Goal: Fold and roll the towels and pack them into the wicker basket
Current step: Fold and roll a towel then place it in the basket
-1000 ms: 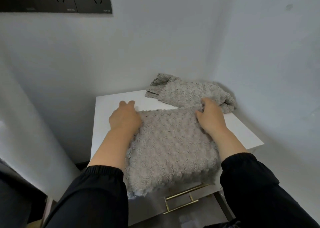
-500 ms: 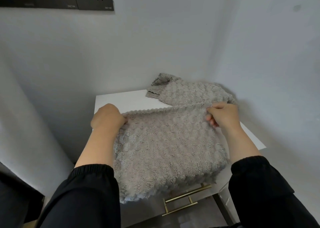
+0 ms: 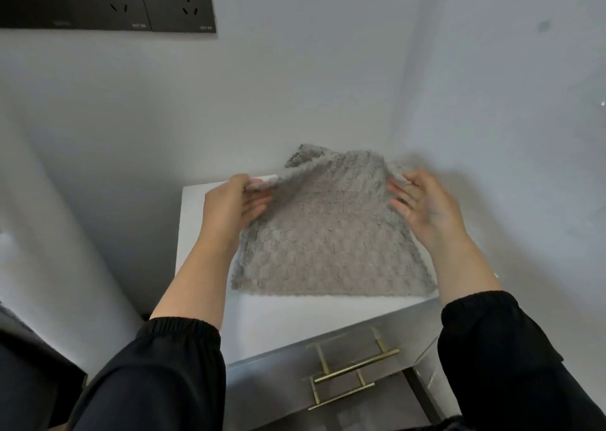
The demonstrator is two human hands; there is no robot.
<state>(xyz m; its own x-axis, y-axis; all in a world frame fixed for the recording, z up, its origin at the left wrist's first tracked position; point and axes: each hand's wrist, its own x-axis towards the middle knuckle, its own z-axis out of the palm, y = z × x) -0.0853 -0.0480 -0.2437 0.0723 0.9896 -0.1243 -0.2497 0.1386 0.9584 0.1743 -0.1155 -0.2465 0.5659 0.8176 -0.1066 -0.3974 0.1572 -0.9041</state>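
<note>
A fluffy grey towel (image 3: 328, 243) is held up over a small white cabinet top (image 3: 295, 319), its lower edge hanging just above the surface. My left hand (image 3: 234, 206) pinches the towel's upper left corner. My right hand (image 3: 423, 204) holds the upper right corner, palm turned toward me with the fingers fairly straight. A second grey towel (image 3: 300, 157) peeks out behind the raised one at the back of the top. No wicker basket is in view.
The cabinet stands in a corner between two white walls. Its drawers with brass bar handles (image 3: 355, 370) face me below the top. A dark socket panel (image 3: 108, 1) is mounted on the wall at the upper left.
Both hands moved from pressing flat on the towel to taking its far corners, then lifted it off the cabinet top. The towel now hangs raised in front of the second towel.
</note>
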